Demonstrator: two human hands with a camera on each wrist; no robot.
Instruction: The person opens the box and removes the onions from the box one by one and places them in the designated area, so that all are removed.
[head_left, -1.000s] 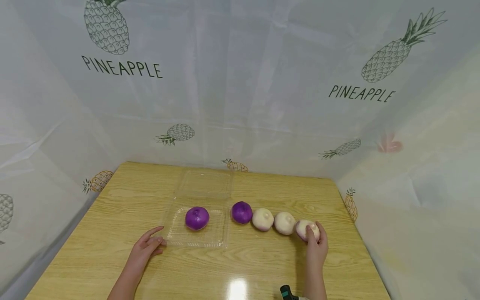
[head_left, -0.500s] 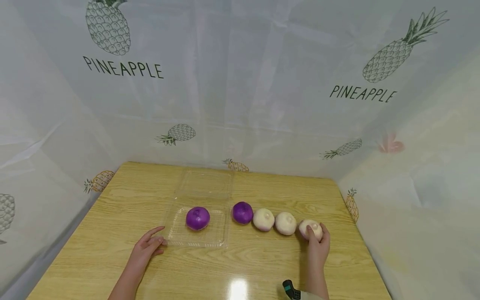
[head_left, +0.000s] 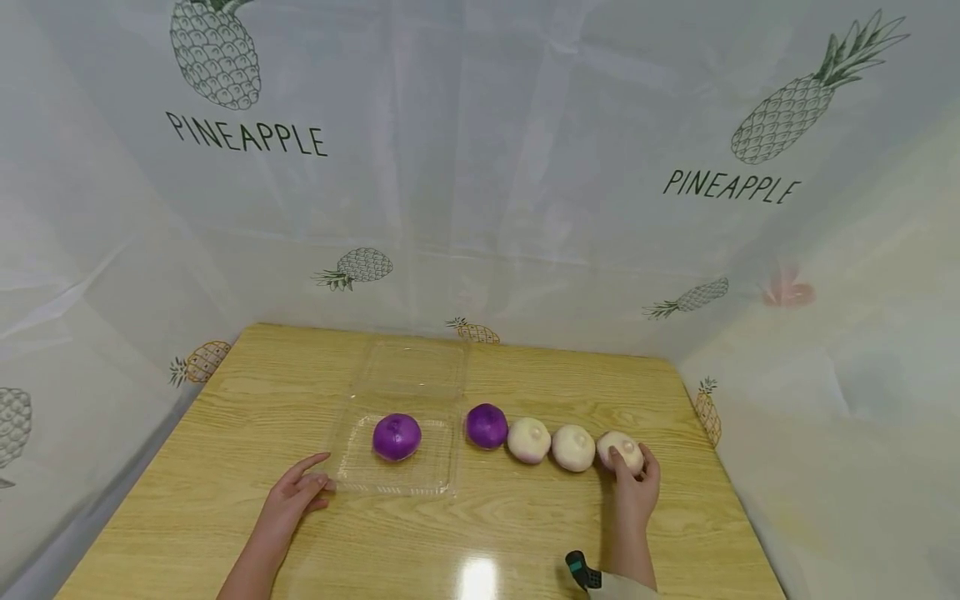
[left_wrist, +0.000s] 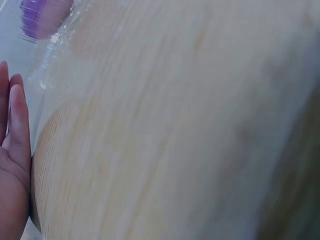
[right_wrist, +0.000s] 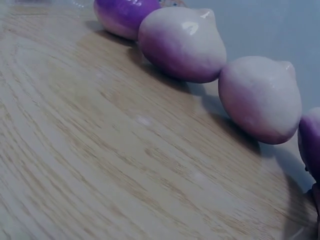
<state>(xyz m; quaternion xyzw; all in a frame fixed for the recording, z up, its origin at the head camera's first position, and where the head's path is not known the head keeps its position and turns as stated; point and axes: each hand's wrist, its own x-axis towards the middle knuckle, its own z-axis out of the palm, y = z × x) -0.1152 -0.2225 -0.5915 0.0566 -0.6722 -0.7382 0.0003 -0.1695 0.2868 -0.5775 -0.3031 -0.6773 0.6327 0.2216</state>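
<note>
My right hand (head_left: pixel 636 490) grips the rightmost onion (head_left: pixel 619 452), thumb on its near side and fingers round its right side. This onion is white on top with a small tip; in the right wrist view its purple side (right_wrist: pixel 311 142) shows at the edge. Left of it, in a row, come a white onion (head_left: pixel 573 448), another white onion (head_left: pixel 528 441) and a purple onion (head_left: pixel 487 427). A clear plastic clamshell box (head_left: pixel 347 467) lies open with one purple onion (head_left: pixel 397 437) in its base. My left hand (head_left: pixel 291 495) rests at the box's near left corner, fingers loosely extended.
The box's clear lid (head_left: pixel 414 367) lies flat behind its base. The wooden table (head_left: pixel 405 542) ends at a white curtain (head_left: pixel 495 183) printed with pineapples, which hangs behind and at both sides. A black and teal device (head_left: pixel 582 570) sits by the right sleeve.
My right hand first shifted the rightmost onion slightly right, away from its neighbour, then brought it back a little toward the row. My left hand has stayed at the box corner.
</note>
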